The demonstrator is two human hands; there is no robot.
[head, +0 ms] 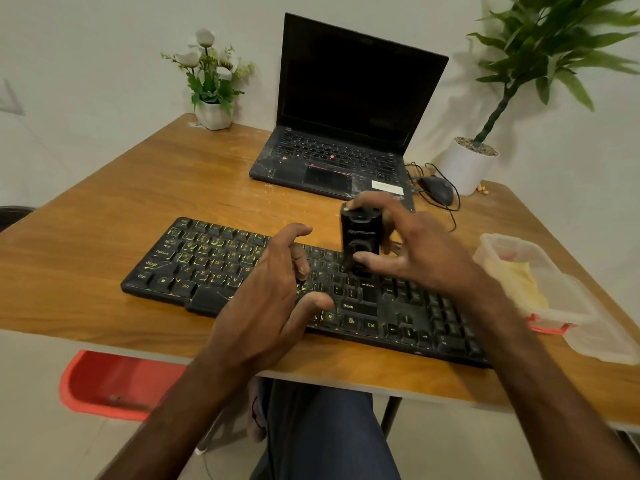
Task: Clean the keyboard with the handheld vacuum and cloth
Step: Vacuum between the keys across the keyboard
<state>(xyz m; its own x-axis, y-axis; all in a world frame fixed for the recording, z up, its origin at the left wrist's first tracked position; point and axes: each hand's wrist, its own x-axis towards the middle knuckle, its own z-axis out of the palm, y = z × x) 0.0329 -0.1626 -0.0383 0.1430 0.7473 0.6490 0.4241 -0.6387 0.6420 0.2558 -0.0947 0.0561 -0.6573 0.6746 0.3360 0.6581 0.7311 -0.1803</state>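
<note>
table (138, 188): a wooden top is carrying everything; pale dust is showing on it near the far edge.
laptop (346, 98): is standing open behind the keyboard with a dark screen, and its deck is looking dusty and scuffed.
leafy plant (540, 36): is rising from a white pot at the far right corner, well apart from the work.
red seat (114, 386): is sitting below the table's near left edge.
flower pot (213, 114): is holding white flowers at the far left, near the wall.
mouse (438, 188): is lying just right of the laptop, its black cable looping beside it.
keyboard (207, 265): black, with yellow-green lettering and worn, grimy keys; it is lying slanted along the near edge.
left hand (270, 299): is resting on the middle keys with loosely curled fingers, grasping nothing and hiding the keys beneath.
right hand (415, 251): is grasping the handheld vacuum, one finger on its top and the thumb against its lower front; the forearm is crossing over the keyboard's right end.
handheld vacuum (360, 233): small, black and blocky, it is standing upright on the keys above the enter key.
plastic box (568, 299): clear, sitting just right of the keyboard, with a red piece showing under its near side.
cloth (526, 282): yellow, it is lying inside the box.
</note>
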